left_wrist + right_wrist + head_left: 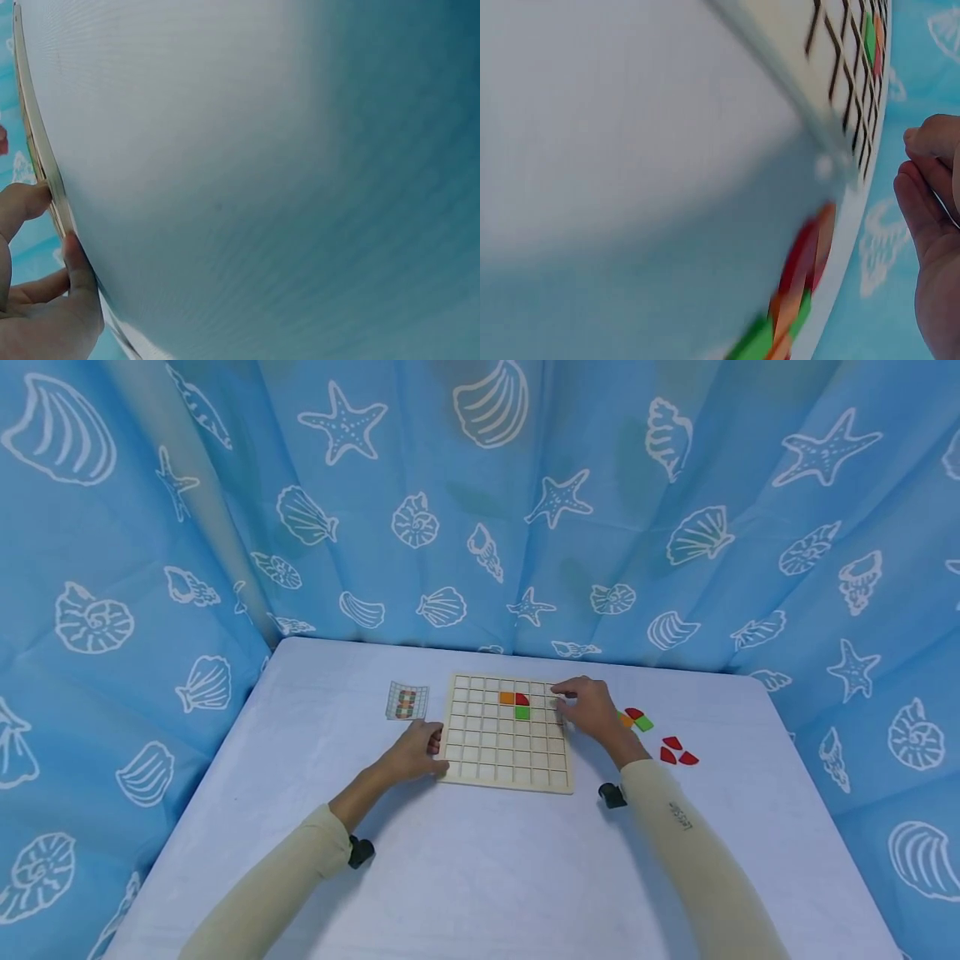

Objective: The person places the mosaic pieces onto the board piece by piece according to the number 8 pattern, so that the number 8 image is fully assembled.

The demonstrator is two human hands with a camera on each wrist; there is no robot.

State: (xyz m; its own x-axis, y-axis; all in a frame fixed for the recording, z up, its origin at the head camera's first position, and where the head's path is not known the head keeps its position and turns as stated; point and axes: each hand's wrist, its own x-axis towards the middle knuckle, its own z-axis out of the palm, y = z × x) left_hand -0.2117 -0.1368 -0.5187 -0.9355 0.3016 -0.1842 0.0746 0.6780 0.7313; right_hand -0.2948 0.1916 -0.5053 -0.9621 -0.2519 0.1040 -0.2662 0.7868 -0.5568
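Observation:
A pale wooden grid board point(506, 752) lies on the table. Near its top sit an orange square point(507, 698), a red rounded piece point(522, 699) and a green square point(522, 713), adjoining one another. My left hand point(411, 752) is at the board's left edge, its thumb and a fingertip touching the rim point(56, 180) with a gap between them. Over the board's upper right edge is my right hand point(588, 706), fingers loosely bent. Its thumb and index tips point(911, 135) come close together, and no piece shows between them.
Left of the board lies a card point(407, 701) printed with a grid and a coloured pattern. Right of it, partly behind my right wrist, are red, orange and green pieces point(643, 723). Several red pieces point(688, 758) lie farther right. A blue shell-patterned curtain point(480, 527) hangs behind the table.

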